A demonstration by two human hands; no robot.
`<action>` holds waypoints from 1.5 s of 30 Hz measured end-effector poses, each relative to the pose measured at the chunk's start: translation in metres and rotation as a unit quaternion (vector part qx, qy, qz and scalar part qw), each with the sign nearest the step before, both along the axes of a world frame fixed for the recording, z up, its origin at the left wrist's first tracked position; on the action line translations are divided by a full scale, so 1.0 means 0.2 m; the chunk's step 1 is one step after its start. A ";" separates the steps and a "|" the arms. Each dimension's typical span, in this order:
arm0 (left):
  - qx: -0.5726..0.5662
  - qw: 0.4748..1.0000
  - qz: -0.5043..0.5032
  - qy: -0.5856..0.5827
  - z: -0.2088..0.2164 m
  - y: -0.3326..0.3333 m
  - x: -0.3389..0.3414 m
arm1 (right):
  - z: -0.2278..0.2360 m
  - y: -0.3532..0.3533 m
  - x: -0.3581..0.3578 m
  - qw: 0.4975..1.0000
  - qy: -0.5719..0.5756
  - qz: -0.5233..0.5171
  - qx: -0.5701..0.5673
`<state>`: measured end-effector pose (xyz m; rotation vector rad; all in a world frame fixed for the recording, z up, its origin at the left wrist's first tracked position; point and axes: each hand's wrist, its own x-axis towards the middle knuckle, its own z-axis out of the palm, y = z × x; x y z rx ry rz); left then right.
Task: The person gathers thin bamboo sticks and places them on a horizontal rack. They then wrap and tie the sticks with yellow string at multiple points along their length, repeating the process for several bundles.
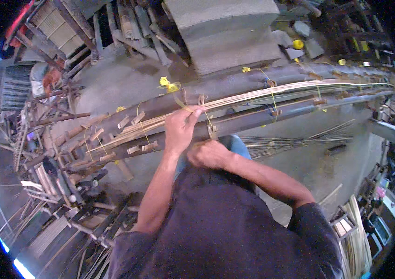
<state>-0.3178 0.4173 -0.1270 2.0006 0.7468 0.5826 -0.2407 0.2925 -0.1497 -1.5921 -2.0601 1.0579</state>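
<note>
A long frame of two dark poles [253, 118] runs from the lower left to the far right, with a bundle of thin pale bamboo strips [262, 95] laid between them. My left hand [181, 125] rests on the bundle and pinches a thin strip at its top. My right hand [209, 154] is closed just below the near pole, close to the left hand; what it grips is hidden. Yellow string ties [169, 85] hang on the frame at several points.
Concrete steps [227, 35] rise behind the frame. Loose dark sticks [290, 142] lie on the floor to the right. Bamboo offcuts and wooden pieces [53, 176] pile up at the left, and pale strips [357, 237] stand at the lower right.
</note>
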 end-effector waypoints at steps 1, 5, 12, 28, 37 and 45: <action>-0.105 0.993 -0.003 -0.049 0.06 0.01 0.01 | 0.02 0.01 0.01 0.993 0.067 -0.029 0.095; -0.158 0.984 -0.006 0.084 0.15 0.31 0.26 | 0.27 0.01 0.33 0.922 -0.025 -0.261 0.284; -0.071 0.972 -0.039 0.220 -0.32 0.66 0.34 | 0.51 0.19 0.50 0.939 -0.150 -0.215 0.223; -0.210 0.961 -0.183 -0.002 0.34 0.70 -0.99 | -0.22 0.11 -0.95 0.815 0.282 -0.456 -0.220; 0.147 0.974 -0.087 0.152 -0.10 0.51 -0.89 | 0.70 0.99 -0.65 0.948 -0.225 0.062 0.216; 0.100 0.968 -0.056 0.225 -0.04 0.43 -0.85 | -0.05 1.21 -0.29 0.951 -0.055 -0.293 -0.084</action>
